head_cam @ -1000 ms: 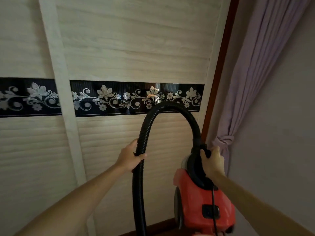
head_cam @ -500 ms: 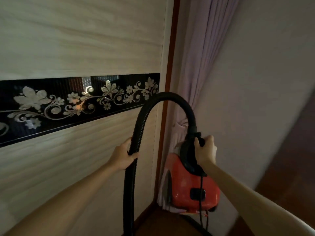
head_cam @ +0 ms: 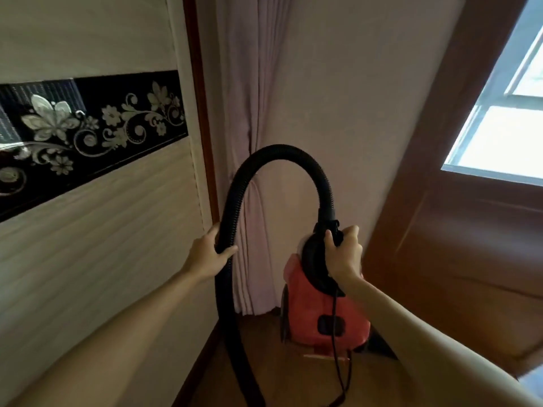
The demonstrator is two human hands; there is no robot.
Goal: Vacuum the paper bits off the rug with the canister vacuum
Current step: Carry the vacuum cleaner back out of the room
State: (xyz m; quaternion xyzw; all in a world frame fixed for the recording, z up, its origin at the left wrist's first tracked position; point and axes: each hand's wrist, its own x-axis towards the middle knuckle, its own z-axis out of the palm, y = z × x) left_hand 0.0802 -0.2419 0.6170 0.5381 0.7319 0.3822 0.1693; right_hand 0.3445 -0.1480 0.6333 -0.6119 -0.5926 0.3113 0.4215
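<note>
Red plastic marks the canister vacuum [head_cam: 326, 315], which sits upright low in the middle of the head view, over a wooden floor [head_cam: 293, 377]; whether its base touches that floor I cannot tell. The right hand [head_cam: 343, 254] is at the top of the vacuum, its fingers [head_cam: 328, 239] curled tight round the black handle [head_cam: 316, 265] where the hose joins. The black ribbed hose [head_cam: 279, 151] arches up from that joint and drops down to the left of the vacuum, where the left hand [head_cam: 205, 257] grips it with its fingers wrapped round. A thin black cord [head_cam: 338, 362] hangs down the vacuum's front. Just behind the vacuum hangs a pale pink curtain [head_cam: 246, 113]. Left of the vacuum stands a cream wardrobe door [head_cam: 88, 245] with a black floral band [head_cam: 88, 127]. Up to the vacuum's right, a bright window [head_cam: 505, 124] sits in dark wood panelling [head_cam: 455, 230].
</note>
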